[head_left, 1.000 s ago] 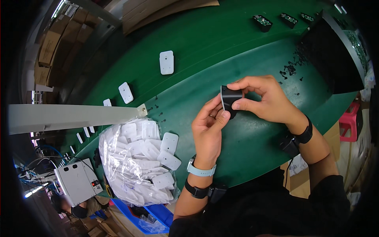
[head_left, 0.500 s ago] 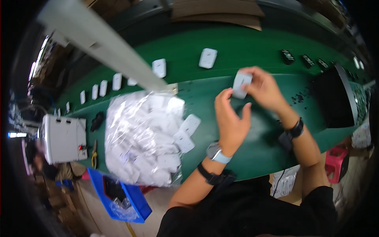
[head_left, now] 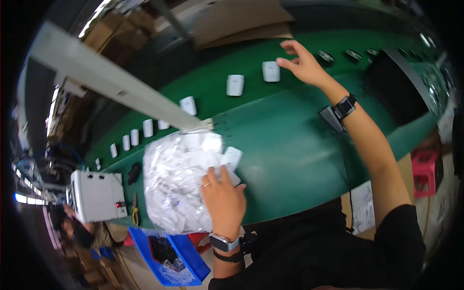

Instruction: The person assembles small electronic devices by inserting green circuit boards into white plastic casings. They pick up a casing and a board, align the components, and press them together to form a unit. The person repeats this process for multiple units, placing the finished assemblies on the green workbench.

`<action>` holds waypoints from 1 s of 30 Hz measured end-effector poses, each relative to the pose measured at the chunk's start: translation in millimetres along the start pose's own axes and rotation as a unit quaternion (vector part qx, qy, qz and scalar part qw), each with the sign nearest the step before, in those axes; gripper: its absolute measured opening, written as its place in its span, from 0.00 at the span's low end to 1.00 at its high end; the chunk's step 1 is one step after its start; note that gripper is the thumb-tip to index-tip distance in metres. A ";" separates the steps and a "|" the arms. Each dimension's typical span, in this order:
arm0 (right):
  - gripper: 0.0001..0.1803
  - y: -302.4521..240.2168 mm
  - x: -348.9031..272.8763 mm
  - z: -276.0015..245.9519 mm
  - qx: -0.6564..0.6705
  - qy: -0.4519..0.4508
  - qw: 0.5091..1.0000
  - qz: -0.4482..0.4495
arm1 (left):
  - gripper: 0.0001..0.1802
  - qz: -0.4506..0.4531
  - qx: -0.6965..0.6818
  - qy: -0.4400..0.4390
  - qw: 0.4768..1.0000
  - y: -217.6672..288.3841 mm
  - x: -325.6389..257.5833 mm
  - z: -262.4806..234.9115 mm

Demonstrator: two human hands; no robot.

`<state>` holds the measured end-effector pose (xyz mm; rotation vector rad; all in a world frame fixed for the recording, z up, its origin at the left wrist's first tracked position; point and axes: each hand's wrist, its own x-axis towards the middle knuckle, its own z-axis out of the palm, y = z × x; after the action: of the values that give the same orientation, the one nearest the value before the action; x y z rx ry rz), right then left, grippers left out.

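A rounded white plastic casing (head_left: 271,71) lies flat on the dark green strip at the far side of the bench. Just right of it is my right hand (head_left: 305,66), fingers apart, the thumb close to the casing's edge; nothing is held. My left hand (head_left: 224,197) reaches over the right edge of a clear plastic bag (head_left: 164,193) full of white casings. Its fingers are stretched out over loose pieces there, and one loose casing (head_left: 232,156) shows beyond the fingertips. Another casing (head_left: 235,85) sits on the strip farther left, with several more in a row beyond.
A pale metal post (head_left: 121,92) slants down to the bench behind the bag. Black parts (head_left: 325,58) stand at the far right, near a black bin (head_left: 398,87). At left are a white box-shaped device (head_left: 98,197) and yellow-handled pliers (head_left: 136,216); a blue crate (head_left: 193,258) sits below.
My right hand has moved away to the far strip and let go of the white casing, which now lies there. My left hand has moved left to the bag. The view has shifted.
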<state>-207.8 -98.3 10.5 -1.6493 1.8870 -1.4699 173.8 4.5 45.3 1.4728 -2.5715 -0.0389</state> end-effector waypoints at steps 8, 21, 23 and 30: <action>0.06 -28.1 -96.6 -134.1 0.011 -0.110 0.992 0.053 | 0.31 0.012 -0.027 -0.038 0.999 8.6 6.0 17.2; 0.05 -23.1 -183.3 -145.9 -0.127 -0.195 0.967 0.105 | 0.21 -0.021 -0.065 -0.068 0.995 25.2 6.5 19.2; 0.05 -25.0 -182.4 -142.3 -0.141 -0.199 0.964 0.104 | 0.22 -0.014 -0.087 -0.043 0.995 24.6 4.3 23.0; 0.04 -33.7 -184.0 -136.7 -0.266 -0.192 0.944 0.030 | 0.25 0.012 -0.171 0.012 0.985 32.0 2.8 21.4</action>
<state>-223.5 132.4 24.4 -1.8930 2.1789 -0.5627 141.6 17.0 28.1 1.3026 -2.4096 -0.4341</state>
